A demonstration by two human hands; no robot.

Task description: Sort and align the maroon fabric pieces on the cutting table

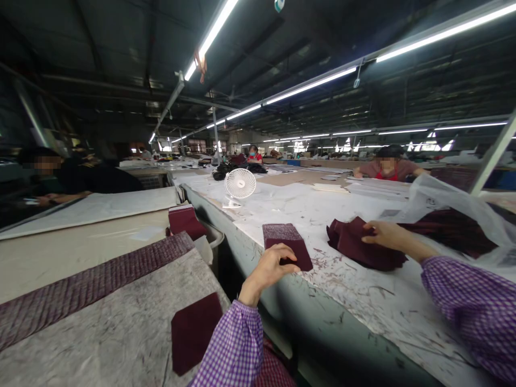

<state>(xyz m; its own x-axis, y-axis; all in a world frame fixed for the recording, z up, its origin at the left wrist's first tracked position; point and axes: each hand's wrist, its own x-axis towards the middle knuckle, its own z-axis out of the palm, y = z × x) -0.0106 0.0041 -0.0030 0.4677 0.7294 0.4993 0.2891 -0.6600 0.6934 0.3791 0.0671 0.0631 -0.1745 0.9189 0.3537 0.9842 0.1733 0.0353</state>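
Head view: left grip [271,266] parted at cloth stack [303,257] near table edge [322,292]; right grip [384,235] unclear.

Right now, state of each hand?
Left hand: curled at maroon fabric stack; grip can't be told.
Right hand: curled at crumpled maroon fabric; grip can't be told.

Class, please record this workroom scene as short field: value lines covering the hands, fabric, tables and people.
Left hand: curled at a stack of maroon fabric pieces; grip unclear
Right hand: at a loose maroon fabric pile; grip unclear
Sleeves: purple-and-white checked
Beside right arm: clear plastic bag with dark maroon fabric
White table: clip fan, scattered scraps
Left work surface: single maroon shape
Across table: co-worker in red apron
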